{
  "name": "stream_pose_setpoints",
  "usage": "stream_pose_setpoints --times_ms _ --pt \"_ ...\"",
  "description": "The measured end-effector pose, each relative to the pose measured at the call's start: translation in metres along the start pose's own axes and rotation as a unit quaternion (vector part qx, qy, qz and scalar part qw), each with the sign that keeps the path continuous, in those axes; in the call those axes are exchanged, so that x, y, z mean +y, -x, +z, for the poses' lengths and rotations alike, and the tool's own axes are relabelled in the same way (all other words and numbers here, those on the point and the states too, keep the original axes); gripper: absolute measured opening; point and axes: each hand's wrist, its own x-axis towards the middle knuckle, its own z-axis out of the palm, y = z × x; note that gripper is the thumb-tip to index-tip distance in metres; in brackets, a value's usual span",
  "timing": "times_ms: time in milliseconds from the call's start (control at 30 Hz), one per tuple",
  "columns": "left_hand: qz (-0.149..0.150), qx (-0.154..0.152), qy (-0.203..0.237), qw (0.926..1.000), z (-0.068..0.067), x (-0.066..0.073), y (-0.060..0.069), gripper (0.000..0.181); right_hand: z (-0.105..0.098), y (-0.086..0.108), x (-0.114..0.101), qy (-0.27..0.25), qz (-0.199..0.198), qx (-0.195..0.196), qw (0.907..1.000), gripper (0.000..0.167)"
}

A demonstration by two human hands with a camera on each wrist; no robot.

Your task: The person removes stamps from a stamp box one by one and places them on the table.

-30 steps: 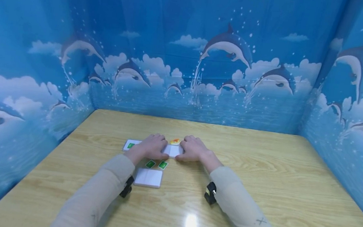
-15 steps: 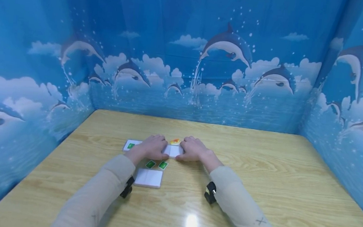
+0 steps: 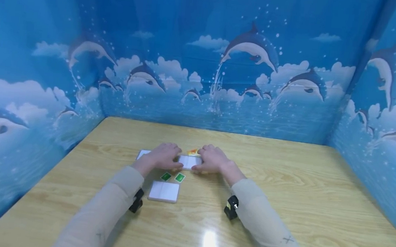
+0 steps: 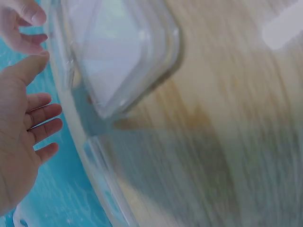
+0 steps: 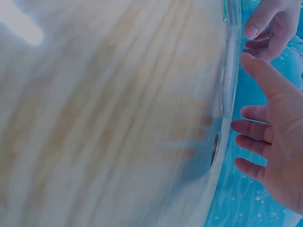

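A flat white case [image 3: 189, 162] lies near the middle of the table. My left hand [image 3: 162, 156] is at its left end and my right hand [image 3: 212, 159] at its right, fingers loosely bent. The left wrist view shows my left hand [image 4: 19, 127] with nothing in its fingers; in the right wrist view my right hand [image 5: 284, 137] is likewise without a hold. Whether either touches the case, I cannot tell. Two small green cards [image 3: 166, 176] [image 3: 180, 177] lie nearer me, above a second white case [image 3: 163, 191]. An orange-yellow piece [image 3: 193, 152] sits behind the middle case.
Another white case [image 3: 143, 153] lies at the left, partly hidden by my left hand. The wooden table [image 3: 283, 193] is bounded at the back and both sides by a blue curtain [image 3: 185, 110] printed with dolphins. A glare spot [image 3: 210, 246] shines near the front.
My left hand has shifted slightly left, covering the green print on the left case and showing more of the middle case. The head view has moved a little.
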Motion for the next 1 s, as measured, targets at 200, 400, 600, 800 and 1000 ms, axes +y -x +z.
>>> stream_pose_setpoints --times_ms 200,400,600,800,1000 --pt "0.024 0.047 0.004 0.9986 -0.009 -0.014 0.009 0.056 -0.007 -0.001 -0.002 -0.005 -0.004 0.020 0.9998 0.066" --pt "0.027 0.075 0.008 0.9968 -0.011 -0.027 0.014 0.048 -0.012 -0.005 -0.007 -0.024 -0.014 0.028 0.9992 0.060" --pt "0.027 0.087 -0.005 0.9958 -0.011 -0.041 0.020 0.043 -0.015 -0.012 -0.016 -0.040 -0.033 0.039 0.9979 0.056" --pt "0.019 0.094 -0.007 0.9954 -0.008 -0.056 0.029 0.053 -0.016 -0.021 -0.031 -0.046 -0.047 0.050 0.9966 0.054" --pt "-0.002 0.090 0.014 0.9959 -0.006 -0.068 0.044 0.067 -0.018 -0.029 -0.050 -0.028 -0.052 0.062 0.9964 0.054"
